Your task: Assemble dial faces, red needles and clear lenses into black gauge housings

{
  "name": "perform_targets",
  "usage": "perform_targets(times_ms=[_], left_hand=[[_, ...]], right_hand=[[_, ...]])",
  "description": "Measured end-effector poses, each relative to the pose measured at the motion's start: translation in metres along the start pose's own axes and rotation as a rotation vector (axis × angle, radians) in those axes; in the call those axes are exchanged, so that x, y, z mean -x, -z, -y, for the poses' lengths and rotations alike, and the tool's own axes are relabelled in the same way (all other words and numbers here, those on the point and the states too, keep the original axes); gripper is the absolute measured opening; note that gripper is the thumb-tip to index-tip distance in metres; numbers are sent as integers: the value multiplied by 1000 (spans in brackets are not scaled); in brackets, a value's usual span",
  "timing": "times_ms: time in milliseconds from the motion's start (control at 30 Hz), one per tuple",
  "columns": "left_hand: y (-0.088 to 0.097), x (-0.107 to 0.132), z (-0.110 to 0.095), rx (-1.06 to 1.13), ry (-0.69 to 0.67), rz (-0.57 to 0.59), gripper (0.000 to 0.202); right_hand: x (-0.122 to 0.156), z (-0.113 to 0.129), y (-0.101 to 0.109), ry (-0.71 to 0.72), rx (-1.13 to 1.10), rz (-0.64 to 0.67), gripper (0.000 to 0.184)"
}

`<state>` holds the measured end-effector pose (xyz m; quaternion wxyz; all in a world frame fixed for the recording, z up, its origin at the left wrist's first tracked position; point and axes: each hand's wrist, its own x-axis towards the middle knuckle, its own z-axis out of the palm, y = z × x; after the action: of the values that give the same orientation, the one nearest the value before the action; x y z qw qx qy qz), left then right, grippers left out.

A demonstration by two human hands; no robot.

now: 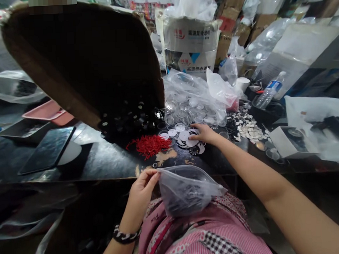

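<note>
Pinching the rim of the bag [187, 192] between left hand [140, 195] fingers over the lap, bag trailing rightward. Pressing the right hand [204, 134], fingers curled down, onto discs [184, 135] on the table [103, 160] just beyond the bag; impossible telling whether gripping any. Flanking: red bits [150, 145] left, clear caps [185, 111] behind.

At lower centre of the frame a plastic bag [187, 192] is held by its rim in the left hand [141, 193], just before the edge of the table [103, 160]. Behind it, at mid-frame, flat discs [184, 137] are spread on the table under the right hand [204, 133], with a heap of strands [150, 145] just to their left. A tilted carton [80, 59] is set at upper left, a bottle [268, 91] laid at right
</note>
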<state>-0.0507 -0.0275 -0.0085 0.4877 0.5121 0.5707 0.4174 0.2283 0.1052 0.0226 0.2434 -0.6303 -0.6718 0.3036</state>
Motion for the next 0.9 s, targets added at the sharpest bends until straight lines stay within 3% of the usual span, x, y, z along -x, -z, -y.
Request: perform_targets(times_ms=[100, 200, 333, 400, 467, 567, 633, 733, 833, 900], left_hand=[[8, -6, 6, -57, -14, -68, 35], [14, -9, 13, -132, -43, -116, 36], [17, 1, 3, -220, -125, -192, 27], [11, 13, -14, -305, -281, -226, 24], [-5, 24, -34, -422, -552, -120, 26], [-44, 31, -61, -634, -894, 301, 35], [-72, 29, -73, -783, -933, 501, 38], [-104, 21, -83, -896, -868, 564, 30], [-111, 17, -88, -914, -850, 582, 24], [-101, 16, -87, -936, -841, 565, 22]], right_hand=[[8, 5, 9, 37, 41, -84, 61], [48, 6, 25, 73, 28, -101, 40], [135, -4, 38, 68, -24, 129, 28], [173, -8, 35, 53, -11, 216, 38], [196, -9, 29, 38, 30, 221, 36], [206, -5, 22, 29, 50, 154, 6], [203, 0, 21, 45, 30, 100, 10], [200, 7, 21, 89, 8, 34, 11], [206, 11, 21, 129, -17, 4, 12], [215, 7, 23, 132, -37, -15, 14]])
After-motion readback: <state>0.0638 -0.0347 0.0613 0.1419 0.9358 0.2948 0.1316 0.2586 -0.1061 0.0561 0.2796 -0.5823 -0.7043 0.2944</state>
